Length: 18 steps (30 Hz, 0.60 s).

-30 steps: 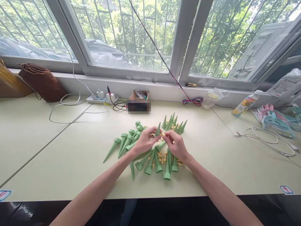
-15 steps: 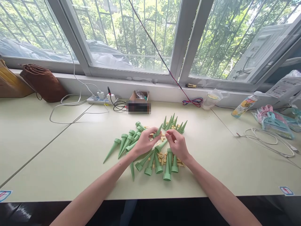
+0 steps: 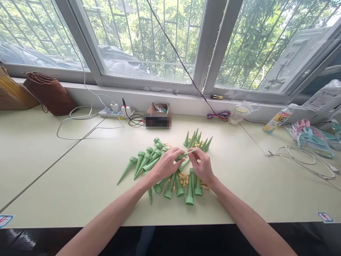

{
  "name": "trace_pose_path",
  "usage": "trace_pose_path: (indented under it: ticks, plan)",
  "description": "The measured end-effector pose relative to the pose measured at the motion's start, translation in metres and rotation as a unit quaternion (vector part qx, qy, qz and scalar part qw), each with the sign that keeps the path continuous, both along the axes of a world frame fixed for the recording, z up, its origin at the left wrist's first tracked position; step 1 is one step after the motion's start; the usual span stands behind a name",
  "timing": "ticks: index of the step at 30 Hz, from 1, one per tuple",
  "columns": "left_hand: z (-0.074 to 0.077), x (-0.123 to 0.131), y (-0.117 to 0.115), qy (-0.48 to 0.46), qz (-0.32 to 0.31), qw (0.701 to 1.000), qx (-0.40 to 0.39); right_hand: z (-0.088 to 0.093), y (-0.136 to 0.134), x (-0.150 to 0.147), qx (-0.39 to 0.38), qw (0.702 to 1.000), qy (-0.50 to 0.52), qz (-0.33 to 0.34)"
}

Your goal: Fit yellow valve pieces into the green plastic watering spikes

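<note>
My left hand (image 3: 166, 164) is closed around a green plastic watering spike (image 3: 182, 155), which lies nearly level with its tip to the right. At that tip, the fingers of my right hand (image 3: 203, 165) are pinched together; whatever sits between them is too small to make out. Below and to the left of the hands lie several more green spikes (image 3: 146, 160) with ribbed caps. Small pale-yellow plastic pieces (image 3: 183, 179) are scattered among the spikes under my hands. Behind my right hand, a group of green spikes (image 3: 196, 137) stands points up amid more yellow pieces.
At the back are a small cardboard box (image 3: 165, 106), a blurred dark object (image 3: 157, 121) and a power strip (image 3: 110, 113) with cables. A brown bag (image 3: 49, 94) is on the left. On the right lie a spray can (image 3: 279, 119), a coiled white cable (image 3: 306, 161) and bagged dustpans (image 3: 311, 138).
The spike in my left hand has tipped from pointing upward to nearly level, its tip turned right. My right hand's fingers now meet it at the tip.
</note>
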State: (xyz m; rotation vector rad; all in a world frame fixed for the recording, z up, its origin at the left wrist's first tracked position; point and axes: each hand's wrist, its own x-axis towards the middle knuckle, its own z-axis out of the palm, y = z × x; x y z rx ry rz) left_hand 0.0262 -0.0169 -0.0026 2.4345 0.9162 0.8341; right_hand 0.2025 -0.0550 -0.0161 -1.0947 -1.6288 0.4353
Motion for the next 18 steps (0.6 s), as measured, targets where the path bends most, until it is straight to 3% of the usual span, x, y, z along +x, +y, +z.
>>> trace_pose_path:
  ticks: [10,18]
  plan:
    - [-0.0044,0.0006,0.0014,0.014,0.012,1.0,-0.008,-0.0023,0.0008,-0.0013,0.014,1.0,0.0,0.001]
    - [-0.001,0.0011,0.0008,-0.035,0.007,0.999,-0.019,-0.0031,-0.0002,0.0,0.03,0.999,0.004,-0.036]
